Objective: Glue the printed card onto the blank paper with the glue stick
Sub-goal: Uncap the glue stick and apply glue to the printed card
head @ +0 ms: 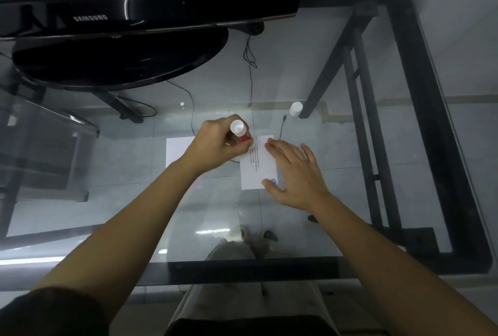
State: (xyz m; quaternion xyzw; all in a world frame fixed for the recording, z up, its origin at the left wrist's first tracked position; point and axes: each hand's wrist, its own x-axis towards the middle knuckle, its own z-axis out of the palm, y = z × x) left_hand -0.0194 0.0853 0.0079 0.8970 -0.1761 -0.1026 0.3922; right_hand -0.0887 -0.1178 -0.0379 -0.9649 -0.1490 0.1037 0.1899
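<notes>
Under right hand [293, 174], white text-printed card [257, 167]

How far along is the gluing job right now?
Done: the glue stick's cap is off, standing on the glass table. In hand: the left hand presses the glue stick at the printed card's edge while the right hand pins it. Left: placing the card on the blank paper.

blank paper [177, 151] left | printed card [257, 167] right | cap [296, 108] behind card

Dim, soft focus; glare on glass table [296, 238]; fisheye edges.
</notes>
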